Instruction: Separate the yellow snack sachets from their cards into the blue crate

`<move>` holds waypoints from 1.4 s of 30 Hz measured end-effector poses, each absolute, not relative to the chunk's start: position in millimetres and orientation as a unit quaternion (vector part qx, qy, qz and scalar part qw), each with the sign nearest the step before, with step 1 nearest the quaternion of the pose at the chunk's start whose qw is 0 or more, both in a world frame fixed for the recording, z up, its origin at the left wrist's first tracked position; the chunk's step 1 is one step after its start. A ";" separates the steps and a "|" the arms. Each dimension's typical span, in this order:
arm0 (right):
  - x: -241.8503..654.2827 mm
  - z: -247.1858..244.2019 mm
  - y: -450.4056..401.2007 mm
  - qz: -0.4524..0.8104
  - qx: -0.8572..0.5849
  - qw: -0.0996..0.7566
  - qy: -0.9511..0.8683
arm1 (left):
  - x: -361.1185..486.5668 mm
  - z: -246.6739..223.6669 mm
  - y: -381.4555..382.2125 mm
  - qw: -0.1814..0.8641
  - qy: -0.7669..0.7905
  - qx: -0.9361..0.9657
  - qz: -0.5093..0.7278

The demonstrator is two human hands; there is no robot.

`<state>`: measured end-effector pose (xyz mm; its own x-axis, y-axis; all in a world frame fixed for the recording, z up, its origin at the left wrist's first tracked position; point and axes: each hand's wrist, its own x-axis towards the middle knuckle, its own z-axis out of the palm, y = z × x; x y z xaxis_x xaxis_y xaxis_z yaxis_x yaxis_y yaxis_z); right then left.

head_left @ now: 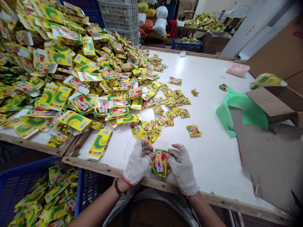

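A small yellow-green printed packet (160, 164) with a white flap at its top is held upright at the table's front edge. My left hand (138, 161), in a white fingerless glove, pinches its left side with thumb and fingers. On the right side, my right hand (182, 167), gloved the same way, closes thumb and fingers on it. Just beyond the hands lies a group of small wrapped sweets (153, 126). A flat yellow box (100, 143) rests to the left, near the edge. A large heap of boxes (78, 78) covers the table's left side.
On the right stand a green plastic scoop (246, 110) and brown cardboard (272, 157). A pink packet (238, 69) lies farther back. Blue crate (14, 179) with boxes stands below at left. Grey crates (118, 19) and sacks (161, 25) are behind the table (213, 126).
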<state>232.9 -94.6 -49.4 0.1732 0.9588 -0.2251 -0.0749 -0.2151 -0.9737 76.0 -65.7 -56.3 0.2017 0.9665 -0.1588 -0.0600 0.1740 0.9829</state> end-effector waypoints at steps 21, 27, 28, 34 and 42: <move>249.6 -41.1 -98.7 0.446 -0.617 0.382 -0.525 | 69.1 -37.3 -45.3 0.619 0.407 0.615 0.270; 251.1 -38.8 -102.1 0.369 -0.610 0.361 -0.601 | 63.0 -19.7 -38.9 0.548 0.385 0.705 0.231; 251.1 -35.8 -101.3 0.373 -0.611 0.356 -0.601 | 63.0 -16.5 -36.5 0.552 0.385 0.708 0.213; 250.5 -18.6 -93.2 0.413 -0.633 0.310 -0.576 | 62.0 -8.7 -26.4 0.569 0.396 0.705 0.149; 255.5 -13.8 -88.6 0.422 -0.623 0.278 -0.597 | 63.1 -3.3 -30.5 0.530 0.394 0.738 0.140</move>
<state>255.5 -88.6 -13.8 -0.0700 0.9787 -0.1931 0.5093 -0.1314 -0.8505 63.1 -30.5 -3.3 0.6511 0.7291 -0.2109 0.4334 -0.1290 0.8919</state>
